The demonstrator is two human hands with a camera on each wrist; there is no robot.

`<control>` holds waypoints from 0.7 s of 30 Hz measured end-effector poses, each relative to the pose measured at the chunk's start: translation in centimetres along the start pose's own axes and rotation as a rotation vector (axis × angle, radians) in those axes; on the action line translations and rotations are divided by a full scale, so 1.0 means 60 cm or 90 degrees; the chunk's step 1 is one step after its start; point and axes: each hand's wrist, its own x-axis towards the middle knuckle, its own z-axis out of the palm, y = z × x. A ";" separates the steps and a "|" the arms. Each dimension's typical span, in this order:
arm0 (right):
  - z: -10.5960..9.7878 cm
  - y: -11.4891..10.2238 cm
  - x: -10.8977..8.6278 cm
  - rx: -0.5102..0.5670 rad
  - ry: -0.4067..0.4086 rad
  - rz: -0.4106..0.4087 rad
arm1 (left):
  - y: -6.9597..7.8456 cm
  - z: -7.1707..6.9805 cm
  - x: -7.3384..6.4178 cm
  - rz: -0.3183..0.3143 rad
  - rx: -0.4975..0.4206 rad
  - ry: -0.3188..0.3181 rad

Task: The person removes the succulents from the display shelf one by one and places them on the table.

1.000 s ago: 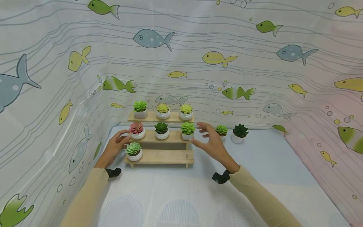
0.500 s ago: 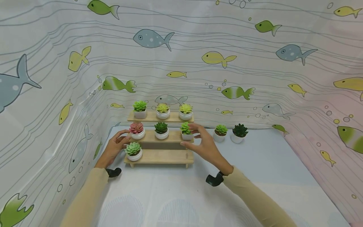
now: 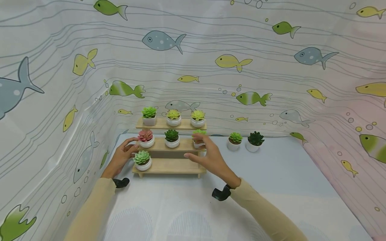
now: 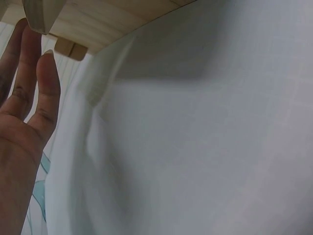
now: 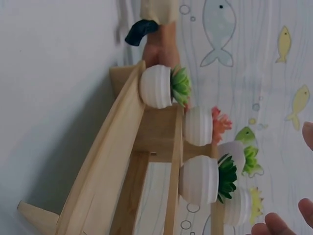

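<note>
A three-tier wooden plant stand (image 3: 178, 166) holds several small potted succulents. My left hand (image 3: 120, 156) rests at the stand's left end, beside the pink succulent (image 3: 145, 135) on the middle shelf. In the left wrist view, its fingers (image 4: 48, 83) reach up to the wooden end, fairly straight. My right hand (image 3: 211, 159) hovers before the right end of the middle shelf, thumb and fingers spread with nothing held. It partly hides a bright green succulent (image 3: 199, 132) there. A pale green succulent (image 3: 142, 158) stands at the left of the bottom shelf, and a dark green one (image 3: 172, 135) mid-shelf above.
On the table (image 3: 271, 174), right of the stand, are a light green succulent (image 3: 234, 142) and a dark green succulent (image 3: 255, 140) in white pots. The top shelf (image 3: 161, 124) bears three more plants. A fish-patterned cloth (image 3: 199, 43) covers the walls behind.
My right hand has moved left from beside the stand to in front of the middle shelf's right plant, uncovering the light green succulent on the table. The left hand has stayed still.
</note>
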 end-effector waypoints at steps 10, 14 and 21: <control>0.026 -0.004 0.002 0.005 -0.018 -0.012 | 0.009 0.005 -0.005 0.007 0.013 0.004; 0.042 -0.002 0.004 0.044 -0.037 -0.011 | 0.008 0.005 -0.004 0.007 0.006 0.004; 0.077 0.006 0.006 0.042 -0.074 -0.020 | 0.012 0.005 -0.008 0.007 -0.002 -0.001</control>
